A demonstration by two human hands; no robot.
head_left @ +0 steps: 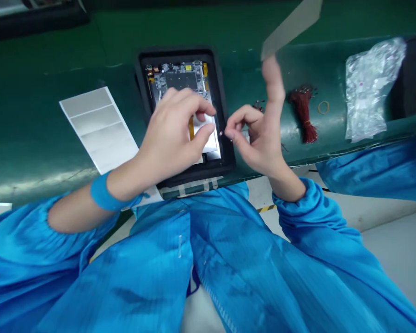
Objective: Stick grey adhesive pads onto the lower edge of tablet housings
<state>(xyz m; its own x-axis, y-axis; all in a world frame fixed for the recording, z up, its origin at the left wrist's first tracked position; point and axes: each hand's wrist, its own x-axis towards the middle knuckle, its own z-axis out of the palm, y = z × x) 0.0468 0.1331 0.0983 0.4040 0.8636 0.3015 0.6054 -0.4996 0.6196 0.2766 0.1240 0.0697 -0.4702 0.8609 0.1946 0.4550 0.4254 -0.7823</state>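
An opened device with a circuit board [180,79] lies in a black frame [225,134] on the green work surface. Over it is my left hand [176,129], thumb and fingertips apart with nothing between them. To the right of the frame, my right hand [260,125] pinches a tiny part [221,133] between thumb and finger. A translucent strip [291,28] sticks up from the raised finger of the same hand. Partly behind that hand are some small dark-tipped wires [259,105].
A sheet of silver labels [97,125] lies left of the frame. At the right are a bundle of dark red wires [304,113], a rubber band [323,107] and a clear plastic bag [370,90]. Blue fabric [377,171] shows below the table edge.
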